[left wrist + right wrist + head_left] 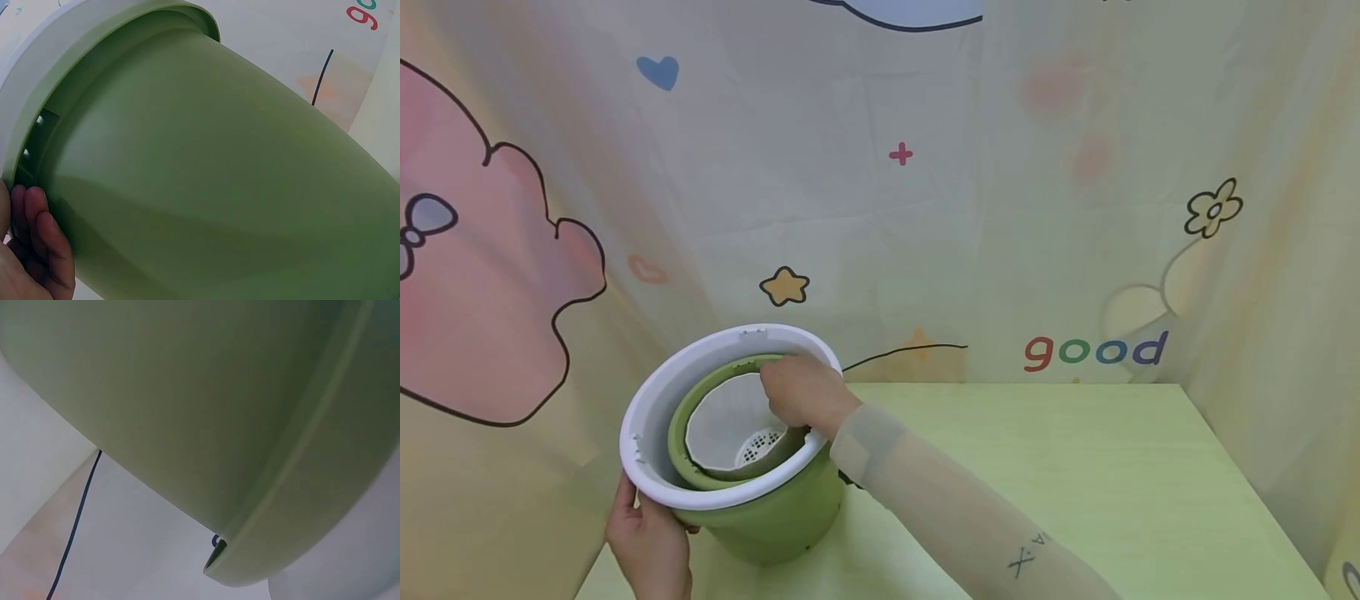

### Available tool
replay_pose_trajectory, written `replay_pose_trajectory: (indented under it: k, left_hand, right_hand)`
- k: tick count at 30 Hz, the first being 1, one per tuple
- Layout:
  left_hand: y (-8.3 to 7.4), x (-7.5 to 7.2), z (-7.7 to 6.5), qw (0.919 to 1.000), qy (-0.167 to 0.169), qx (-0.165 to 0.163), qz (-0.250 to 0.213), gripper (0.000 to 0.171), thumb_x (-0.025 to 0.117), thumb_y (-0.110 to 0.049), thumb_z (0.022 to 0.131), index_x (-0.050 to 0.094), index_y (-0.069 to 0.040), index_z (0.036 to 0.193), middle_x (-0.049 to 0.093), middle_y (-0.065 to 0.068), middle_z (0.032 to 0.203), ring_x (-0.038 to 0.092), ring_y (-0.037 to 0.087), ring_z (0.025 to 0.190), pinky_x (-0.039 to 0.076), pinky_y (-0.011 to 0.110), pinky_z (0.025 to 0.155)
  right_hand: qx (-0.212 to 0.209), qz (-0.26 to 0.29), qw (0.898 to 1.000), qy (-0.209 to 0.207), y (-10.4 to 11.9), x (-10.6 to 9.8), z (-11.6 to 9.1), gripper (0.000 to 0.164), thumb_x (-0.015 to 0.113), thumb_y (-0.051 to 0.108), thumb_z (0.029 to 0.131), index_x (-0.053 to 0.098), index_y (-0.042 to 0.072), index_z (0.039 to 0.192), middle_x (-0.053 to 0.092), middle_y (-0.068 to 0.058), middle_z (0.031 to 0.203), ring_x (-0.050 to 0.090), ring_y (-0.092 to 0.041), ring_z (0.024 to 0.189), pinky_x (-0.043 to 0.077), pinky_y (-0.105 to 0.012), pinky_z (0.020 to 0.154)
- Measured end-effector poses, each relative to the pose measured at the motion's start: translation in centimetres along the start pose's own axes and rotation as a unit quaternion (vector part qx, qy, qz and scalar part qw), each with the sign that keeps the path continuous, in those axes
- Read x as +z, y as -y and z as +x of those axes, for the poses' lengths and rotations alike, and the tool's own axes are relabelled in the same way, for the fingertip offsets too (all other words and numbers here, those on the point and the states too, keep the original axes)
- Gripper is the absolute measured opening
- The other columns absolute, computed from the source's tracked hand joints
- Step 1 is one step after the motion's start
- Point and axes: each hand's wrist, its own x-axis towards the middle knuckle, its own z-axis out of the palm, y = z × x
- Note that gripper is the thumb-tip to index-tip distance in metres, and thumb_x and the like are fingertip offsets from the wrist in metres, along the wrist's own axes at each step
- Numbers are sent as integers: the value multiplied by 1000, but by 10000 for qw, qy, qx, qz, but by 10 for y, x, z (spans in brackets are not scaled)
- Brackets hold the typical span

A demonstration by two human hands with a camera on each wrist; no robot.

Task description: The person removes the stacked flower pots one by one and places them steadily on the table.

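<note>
A large green pot [767, 529] with a wide white rim [655, 375] stands tilted in the head view. Nested in it is a smaller green pot [679, 446], whose white inside [722, 421] ends in a perforated base. My left hand [651, 542] grips the large pot at its lower left rim; in the left wrist view its curled fingers [53, 247] tuck under the rim beside a slot. Reaching in from the right, my right hand [808, 392] pinches the smaller pot's rim. The right wrist view is mostly filled by a green pot wall [156, 400], with the hand out of sight.
The pots are at the left part of a pale green table [1075, 467], which extends right. A patterned curtain [925, 233] hangs behind it and along both sides.
</note>
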Motion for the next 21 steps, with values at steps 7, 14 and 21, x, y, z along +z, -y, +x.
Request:
replay_pose_trajectory:
  k: [7,14,21]
  left_hand:
    - [0,0,1,9999,36,56,-138,38,59,-35,106,68,-14,137,62,-8,57,46,9,32,40,21,30]
    - [1,-1,3,10000,18,50,-59,38,59,-34,106,67,-15,138,64,-9,59,47,9,32,41,21,30]
    - [3,-2,3,10000,-12,75,2,38,59,-34,107,68,-14,136,62,-9,58,47,10,32,41,21,30]
  right_hand:
    - [15,84,9999,-149,-1,-5,-1,11,54,18,106,64,17,102,64,5,84,57,-12,77,49,-22,68]
    - [49,243,9992,-318,-3,-7,-1,10,56,17,104,62,16,96,62,5,79,54,-12,74,46,-22,67]
    - [24,395,9979,-509,-5,-6,-2,17,58,15,102,59,16,86,56,4,70,48,-12,67,42,-23,61]
